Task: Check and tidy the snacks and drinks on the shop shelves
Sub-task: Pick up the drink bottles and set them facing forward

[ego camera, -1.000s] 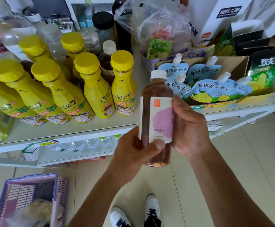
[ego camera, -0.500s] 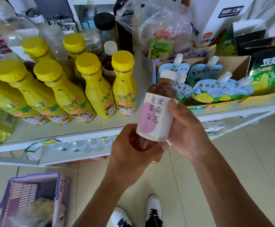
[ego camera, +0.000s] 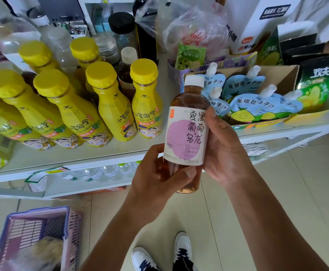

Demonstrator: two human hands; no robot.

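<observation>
I hold a brown tea bottle (ego camera: 187, 132) with a white cap and a white label with a pink circle, upright in front of the shelf edge. My left hand (ego camera: 155, 178) grips its lower part from the left, thumb across the front. My right hand (ego camera: 221, 147) wraps its right side. Several yellow bottles (ego camera: 112, 106) with yellow caps stand on the white shelf (ego camera: 65, 159) to the left. Blue spouted juice pouches (ego camera: 257, 102) lie in a cardboard tray (ego camera: 285, 75) to the right.
A purple plastic basket (ego camera: 40, 237) stands on the tiled floor at lower left. Clear bottles, a dark bottle (ego camera: 146, 42) and a plastic bag (ego camera: 189, 30) crowd the back of the shelf. Green snack packs (ego camera: 318, 81) stand at far right. Water bottles (ego camera: 108, 171) sit on the lower shelf.
The bottle has turned in my hands so the label's front with large characters faces me, after tilting briefly, and it now stands upright again.
</observation>
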